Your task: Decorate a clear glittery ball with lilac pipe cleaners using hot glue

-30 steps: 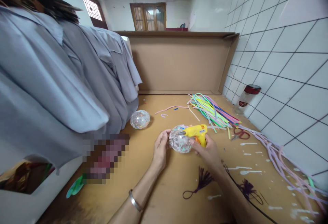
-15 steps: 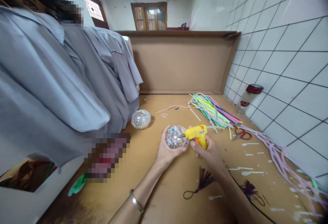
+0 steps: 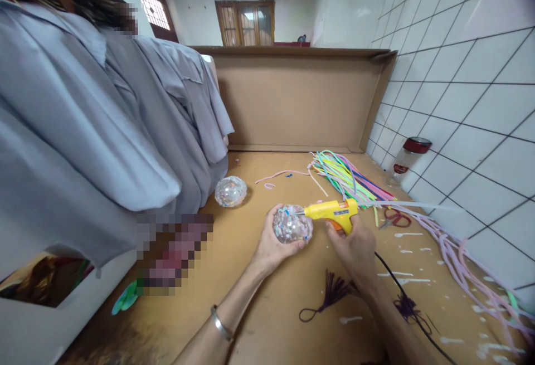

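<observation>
My left hand (image 3: 273,242) wraps round a clear, rounded plastic shell (image 3: 291,225) dotted with small coloured bits, lifted a little off the table. In my right hand (image 3: 355,242) is a yellow hot glue gun (image 3: 328,210) with an orange trigger, held by its handle. Its metal nozzle points left and lies over the upper part of the shell; whether it touches I cannot tell. A long translucent glue stick (image 3: 401,204) sticks out of the gun's back, and a black cord trails below. A similar clear shell (image 3: 230,191) rests on the table to the left.
Colourful pipe cleaners (image 3: 349,178) lie in a bundle at the back right, near red-handled scissors (image 3: 397,218) and a lidded glass bottle (image 3: 407,159). Dark tassels (image 3: 334,290) lie near my right forearm. Dried glue streaks mark the table. A person in grey (image 3: 125,131) is at the left.
The glue gun has swung round from slanting across the shell's front to nearly level, its body shifting right and its nozzle toward the shell's top. My left hand and shell have barely moved.
</observation>
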Demonstrator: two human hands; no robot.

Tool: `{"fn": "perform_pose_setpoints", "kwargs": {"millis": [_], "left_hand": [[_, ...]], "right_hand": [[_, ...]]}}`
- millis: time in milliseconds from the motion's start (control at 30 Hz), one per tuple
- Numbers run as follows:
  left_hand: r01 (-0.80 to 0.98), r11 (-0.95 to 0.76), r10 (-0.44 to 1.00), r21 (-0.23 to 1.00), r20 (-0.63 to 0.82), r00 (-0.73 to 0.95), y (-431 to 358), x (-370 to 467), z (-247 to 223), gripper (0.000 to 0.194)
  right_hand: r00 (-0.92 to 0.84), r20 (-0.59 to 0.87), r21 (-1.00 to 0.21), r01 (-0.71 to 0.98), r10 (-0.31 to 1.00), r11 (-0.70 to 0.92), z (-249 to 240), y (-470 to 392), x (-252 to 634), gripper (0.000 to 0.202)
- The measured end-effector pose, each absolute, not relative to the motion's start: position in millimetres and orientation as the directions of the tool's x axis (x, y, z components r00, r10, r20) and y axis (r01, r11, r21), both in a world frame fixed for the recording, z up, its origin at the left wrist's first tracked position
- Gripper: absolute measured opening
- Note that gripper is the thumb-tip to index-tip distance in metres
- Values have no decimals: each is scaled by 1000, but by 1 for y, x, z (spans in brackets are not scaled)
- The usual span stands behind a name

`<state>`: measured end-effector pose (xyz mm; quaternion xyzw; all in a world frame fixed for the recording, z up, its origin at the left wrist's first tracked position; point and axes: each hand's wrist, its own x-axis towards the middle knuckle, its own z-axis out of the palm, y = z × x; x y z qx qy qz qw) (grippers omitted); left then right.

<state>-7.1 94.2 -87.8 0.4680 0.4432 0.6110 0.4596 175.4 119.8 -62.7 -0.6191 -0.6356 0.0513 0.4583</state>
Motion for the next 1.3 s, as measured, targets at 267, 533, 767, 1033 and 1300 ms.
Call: {"fn": "perform_pose_setpoints", "kwargs": {"millis": [267, 533, 767, 1033, 1300], "left_hand": [[-162, -157, 982, 974, 137, -126, 93, -6, -82, 102], [-184, -141, 986, 973, 121, -119, 90, -3, -77, 100], [-145, -147, 986, 979, 133, -103, 91, -4, -80, 98], [-135, -178, 980, 975, 164, -110, 90, -4, -79, 96], [-119, -197, 975, 973, 182, -128, 87, -3, -77, 93]], "right_hand": [[176, 541, -554, 810, 823, 191, -68, 123, 177, 31], [202, 513, -564, 812, 834, 150, -66, 124, 176, 35], [196, 487, -574, 806, 851, 143, -64, 123, 177, 34], [173, 486, -576, 801, 856, 165, -65, 124, 177, 31], [170, 423, -618, 773, 890, 146, -60, 123, 176, 31]]}}
